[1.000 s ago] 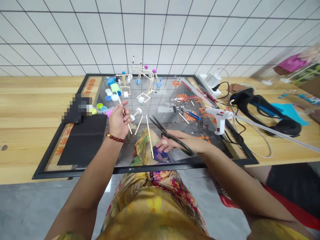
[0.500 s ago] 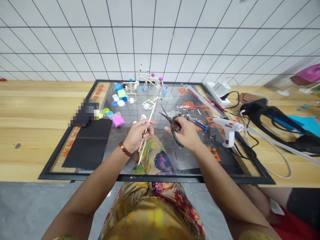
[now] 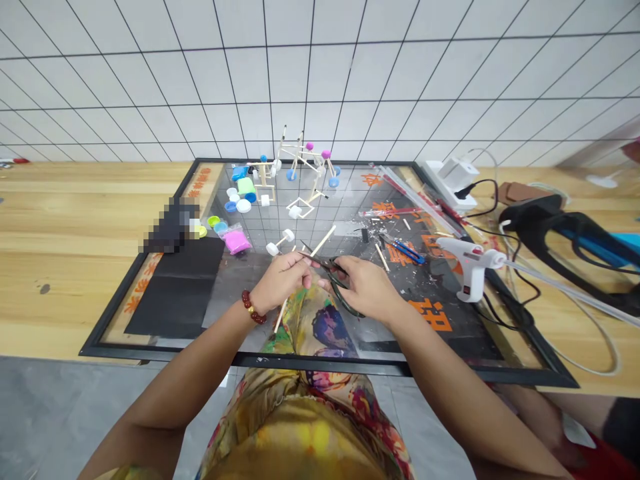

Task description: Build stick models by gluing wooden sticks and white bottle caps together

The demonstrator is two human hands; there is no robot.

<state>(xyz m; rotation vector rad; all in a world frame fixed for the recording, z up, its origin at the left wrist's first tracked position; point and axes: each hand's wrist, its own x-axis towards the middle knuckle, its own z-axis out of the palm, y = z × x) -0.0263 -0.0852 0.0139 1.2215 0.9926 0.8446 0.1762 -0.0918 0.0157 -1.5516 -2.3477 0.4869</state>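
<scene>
My left hand (image 3: 281,280), with a red bead bracelet at the wrist, is closed on a thin wooden stick (image 3: 327,235) that slants up to the right. My right hand (image 3: 364,287) grips black scissors (image 3: 325,264), whose blades point left and meet the stick beside my left fingers. Both hands hover over the near middle of a black-framed glass board (image 3: 165,347). Behind them stand small stick models (image 3: 300,163) with blue and pink caps and white wheels.
A white glue gun (image 3: 467,257) with its cable lies to the right, next to a power strip (image 3: 453,175) and a black device (image 3: 560,223). Bottle caps (image 3: 237,199), pink clay (image 3: 235,240) and a black sheet (image 3: 175,287) sit at the left. Wooden bench on both sides.
My right hand lifted the scissors off the board and brought them to the stick. My left hand carried the stick from the left toward the middle, and the two hands have met.
</scene>
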